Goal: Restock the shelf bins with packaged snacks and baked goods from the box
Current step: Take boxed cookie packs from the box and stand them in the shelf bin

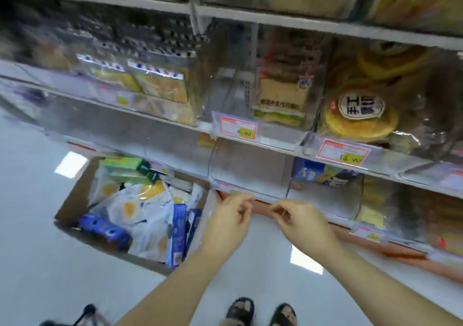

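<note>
A cardboard box stands on the floor at the lower left, full of white, blue and green snack packets. Both my hands hover in front of a clear bin on the lower shelf, which looks bare inside. My left hand and my right hand have loosely curled fingers and hold nothing. Their fingertips nearly meet just below the bin's front lip.
The upper shelf holds bins with sliced bread packs, round flat cakes and sandwich packs. A blue packet lies in the bin to the right. Price tags hang on the shelf edges. My feet stand on the white floor.
</note>
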Tool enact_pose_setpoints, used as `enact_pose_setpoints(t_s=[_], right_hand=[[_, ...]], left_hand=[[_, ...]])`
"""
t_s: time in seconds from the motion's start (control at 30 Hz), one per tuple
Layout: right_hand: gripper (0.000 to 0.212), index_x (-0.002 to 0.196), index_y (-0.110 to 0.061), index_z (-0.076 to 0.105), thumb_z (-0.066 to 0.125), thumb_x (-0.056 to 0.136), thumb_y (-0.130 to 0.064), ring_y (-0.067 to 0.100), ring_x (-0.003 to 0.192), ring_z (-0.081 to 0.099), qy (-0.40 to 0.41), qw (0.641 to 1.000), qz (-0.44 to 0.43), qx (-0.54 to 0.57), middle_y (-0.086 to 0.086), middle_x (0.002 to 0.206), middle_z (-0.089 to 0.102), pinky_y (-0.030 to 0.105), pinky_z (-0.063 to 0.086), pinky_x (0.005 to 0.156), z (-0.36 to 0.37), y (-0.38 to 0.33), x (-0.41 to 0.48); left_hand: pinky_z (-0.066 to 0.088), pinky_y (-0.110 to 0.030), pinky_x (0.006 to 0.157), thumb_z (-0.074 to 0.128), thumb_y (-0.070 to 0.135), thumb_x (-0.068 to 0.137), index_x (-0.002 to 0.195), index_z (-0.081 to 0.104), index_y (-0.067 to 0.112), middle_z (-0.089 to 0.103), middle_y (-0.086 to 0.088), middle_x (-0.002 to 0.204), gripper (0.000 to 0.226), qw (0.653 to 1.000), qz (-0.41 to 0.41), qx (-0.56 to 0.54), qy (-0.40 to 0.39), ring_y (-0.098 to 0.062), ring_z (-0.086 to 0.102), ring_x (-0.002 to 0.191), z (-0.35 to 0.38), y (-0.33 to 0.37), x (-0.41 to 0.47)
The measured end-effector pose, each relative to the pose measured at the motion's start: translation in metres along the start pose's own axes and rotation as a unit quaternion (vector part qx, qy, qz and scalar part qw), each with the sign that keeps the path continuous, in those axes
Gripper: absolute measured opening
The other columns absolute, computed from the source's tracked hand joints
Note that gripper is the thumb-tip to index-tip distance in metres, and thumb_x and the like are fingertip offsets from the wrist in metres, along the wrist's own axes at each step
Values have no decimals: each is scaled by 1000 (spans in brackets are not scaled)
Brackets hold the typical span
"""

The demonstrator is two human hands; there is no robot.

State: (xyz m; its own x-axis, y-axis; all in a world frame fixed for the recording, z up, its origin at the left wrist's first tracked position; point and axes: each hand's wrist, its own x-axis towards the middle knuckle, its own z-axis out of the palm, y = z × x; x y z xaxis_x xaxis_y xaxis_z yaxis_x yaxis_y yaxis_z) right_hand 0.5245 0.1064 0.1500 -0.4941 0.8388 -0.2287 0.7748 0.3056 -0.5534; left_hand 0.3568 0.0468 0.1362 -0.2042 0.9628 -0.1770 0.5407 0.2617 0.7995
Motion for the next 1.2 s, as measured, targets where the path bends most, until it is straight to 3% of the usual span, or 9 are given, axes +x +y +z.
enact_pose_setpoints(t_s=[0.1, 0.2, 0.33, 0.67, 0.8, 0.9, 0.97, 1.07, 1.2], right_hand=[[18, 100, -26, 70, 61, 86, -19, 14, 86, 64, -41, 999, -26, 1, -11, 94, 70, 26, 43, 74, 5, -54, 2], [22, 107, -26, 67, 56, 89, -21, 12, 90, 62, -88, 995, -45, 2, -11, 99, 69, 23, 43, 75, 28, -101, 19], [26, 113, -25, 65, 54, 90, -20, 7, 83, 57, -137, 990, -27, 5, -14, 92, 63, 22, 44, 75, 81, -150, 49], [39, 126, -9, 55, 63, 90, -22, 23, 110, 57, -207, 957, 197, 49, 10, 124, 60, 24, 40, 82, 255, -178, 156], [55, 132, -6, 50, 67, 87, -33, 28, 118, 52, -227, 940, 254, 1, 13, 131, 55, 29, 39, 84, 308, -149, 179], [82, 144, -10, 35, 71, 80, -46, 30, 128, 44, -209, 935, 286, 18, 15, 142, 44, 38, 39, 102, 337, -130, 190], [90, 148, -19, 28, 69, 77, -56, 34, 130, 41, -200, 932, 303, 22, 15, 145, 39, 44, 37, 106, 353, -121, 197], [86, 147, -29, 29, 64, 76, -64, 35, 128, 43, -199, 923, 327, 49, 15, 143, 41, 45, 36, 106, 370, -116, 203], [68, 138, -29, 38, 63, 81, -56, 36, 118, 47, -173, 931, 321, 8, 17, 131, 50, 40, 37, 101, 378, -114, 198]], left_hand=[[49, -26, 82, 53, 15, 93, 117, 61, 28, 66, 9, 100, 28, 996, -87, 37, -5, -10, 64, 92, -48, -12, -28], [52, -36, 83, 52, 19, 88, 114, 64, 27, 66, 8, 92, 30, 989, -143, 26, -2, -15, 65, 87, -88, -57, -46], [51, -30, 84, 54, 6, 89, 113, 65, 17, 65, 5, 88, 29, 976, -217, 12, -7, -16, 63, 85, -138, -136, -61], [51, -32, 86, 53, 16, 94, 120, 59, 25, 65, 6, 103, 28, 955, -284, 69, -57, -15, 62, 94, -228, -321, -28], [49, -36, 91, 51, 17, 95, 125, 57, 27, 63, 4, 119, 32, 950, -273, 123, -87, -18, 60, 105, -226, -377, -3], [49, -37, 92, 51, 16, 94, 128, 55, 25, 60, 4, 124, 35, 946, -242, 178, -118, -19, 58, 110, -223, -408, 8], [46, -38, 94, 52, 19, 94, 131, 52, 27, 56, 3, 130, 38, 936, -221, 227, -155, -20, 53, 116, -223, -424, 12], [41, -40, 102, 55, 28, 92, 137, 46, 29, 46, 2, 140, 46, 911, -214, 263, -235, -21, 43, 127, -223, -440, 16], [37, -43, 107, 62, 39, 89, 142, 39, 30, 38, 2, 146, 58, 879, -215, 292, -310, -22, 37, 132, -219, -448, 20]])
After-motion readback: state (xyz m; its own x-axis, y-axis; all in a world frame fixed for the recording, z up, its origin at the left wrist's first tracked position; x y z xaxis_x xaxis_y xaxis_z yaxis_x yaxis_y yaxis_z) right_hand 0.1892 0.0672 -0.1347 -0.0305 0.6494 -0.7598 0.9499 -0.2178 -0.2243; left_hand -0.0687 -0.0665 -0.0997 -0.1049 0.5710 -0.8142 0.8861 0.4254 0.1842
